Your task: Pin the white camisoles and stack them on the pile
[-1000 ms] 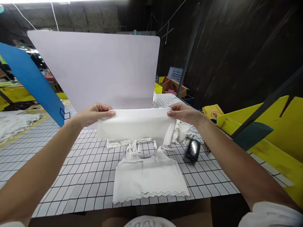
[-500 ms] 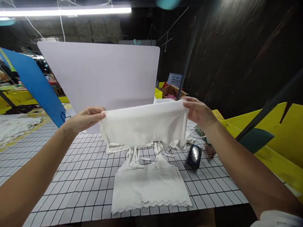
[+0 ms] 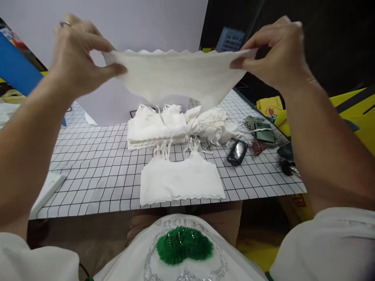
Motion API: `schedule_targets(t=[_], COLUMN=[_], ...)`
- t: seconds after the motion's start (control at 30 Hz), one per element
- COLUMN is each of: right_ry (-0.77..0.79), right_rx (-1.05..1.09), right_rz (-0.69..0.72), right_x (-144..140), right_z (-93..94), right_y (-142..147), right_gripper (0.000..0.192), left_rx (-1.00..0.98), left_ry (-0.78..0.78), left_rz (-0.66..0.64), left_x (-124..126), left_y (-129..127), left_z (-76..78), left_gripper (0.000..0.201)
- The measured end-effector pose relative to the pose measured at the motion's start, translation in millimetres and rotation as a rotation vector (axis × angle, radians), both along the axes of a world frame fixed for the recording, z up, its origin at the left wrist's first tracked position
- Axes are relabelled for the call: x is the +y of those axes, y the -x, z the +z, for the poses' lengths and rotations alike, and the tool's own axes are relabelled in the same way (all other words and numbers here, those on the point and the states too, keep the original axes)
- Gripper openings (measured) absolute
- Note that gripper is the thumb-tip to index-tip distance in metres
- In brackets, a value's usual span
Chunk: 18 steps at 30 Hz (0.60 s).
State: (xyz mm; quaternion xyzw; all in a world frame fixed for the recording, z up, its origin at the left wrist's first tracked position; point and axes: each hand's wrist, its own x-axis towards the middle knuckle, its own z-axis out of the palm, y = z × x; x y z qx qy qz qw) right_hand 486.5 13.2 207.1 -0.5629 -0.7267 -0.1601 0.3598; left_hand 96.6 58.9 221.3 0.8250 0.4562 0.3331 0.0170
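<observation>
Both hands up high, stretching a white garment (image 3: 178,74) between them, scalloped edge on top. Left hand (image 3: 77,58) pinches its left corner, thumb in front, ring on one finger; right hand (image 3: 275,50) pinches the right corner the same way. Garment hangs in the air above the grid-pattern table (image 3: 96,175), in front of a white board (image 3: 146,23). Below on the table: a flat white top (image 3: 180,179) near the front edge, a folded stack (image 3: 156,127) behind it, a loose white pile (image 3: 215,125) just beside the stack, a dark phone (image 3: 238,151) to the right, keys (image 3: 285,166) further right.
</observation>
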Motion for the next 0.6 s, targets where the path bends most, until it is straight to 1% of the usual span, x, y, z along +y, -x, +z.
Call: schedule_targets(t=[0.03, 0.07, 0.1, 0.13, 0.17, 0.2, 0.27, 0.3, 0.33, 0.37, 0.4, 0.43, 0.47, 0.53, 0.6], right_ry=[-0.015, -0.015, 0.015, 0.072, 0.159, 0.305, 0.469, 0.511, 0.539, 0.537, 0.53, 0.51, 0.485, 0.436, 0.411], right_rx=[-0.003, 0.008, 0.035, 0.08, 0.134, 0.194, 0.304, 0.314, 0.31, 0.313, 0.315, 0.322, 0.335, 0.362, 0.373], right_rz=[0.002, 0.02, 0.053, 0.094, 0.149, 0.199, 0.237, 0.268, 0.268, 0.262, 0.263, 0.262, 0.266, 0.278, 0.287], right_x=[-9.7, -19.9, -30.1, -39.8, -48.6, -56.4, -68.7, -73.4, -77.9, -82.4, -87.6, -93.8, -101.1, -118.2, -135.7], right_z=[-4.3, -13.0, -26.3, -43.8, -65.0, -88.8, -138.8, -162.2, -182.7, -199.4, -212.0, -220.5, -225.8, -230.9, -236.2], right_y=[1.3, 1.7, 1.5, 1.0, 0.4, 0.2, 0.9, 1.8, 3.0, 4.1, 5.2, 6.3, 7.3, 9.7, 12.7], right_gripper=[0.027, 0.032, 0.036, 0.038, 0.036, 0.029, 0.017, 0.012, 0.008, 0.006, 0.007, 0.009, 0.011, 0.015, 0.018], left_rx=[0.036, 0.063, 0.074, 0.056, 0.009, -0.02, -0.054, -0.068, -0.082, -0.086, -0.088, -0.096, -0.105, -0.116, -0.106], left_ry=[-0.067, -0.114, -0.125, -0.064, 0.007, 0.084, 0.272, 0.364, 0.42, 0.447, 0.448, 0.425, 0.392, 0.321, 0.283], left_rz=[-0.006, -0.013, -0.028, -0.06, -0.078, -0.101, -0.141, -0.159, -0.176, -0.195, -0.198, -0.199, -0.197, -0.196, -0.22], left_x=[-6.9, -14.1, -21.5, -29.1, -36.7, -44.3, -59.5, -66.9, -74.3, -81.8, -89.4, -97.2, -105.3, -121.9, -137.4], left_y=[0.4, 2.3, 5.3, 8.8, 12.4, 15.5, 19.5, 20.3, 20.8, 21.1, 21.7, 22.7, 24.3, 28.4, 32.6], left_z=[-5.7, -15.7, -30.5, -49.5, -72.3, -97.6, -150.2, -174.5, -195.6, -212.6, -225.1, -233.4, -238.2, -241.6, -244.6], left_gripper=[0.041, 0.039, 0.039, 0.038, 0.036, 0.032, 0.021, 0.02, 0.02, 0.019, 0.02, 0.02, 0.02, 0.021, 0.026])
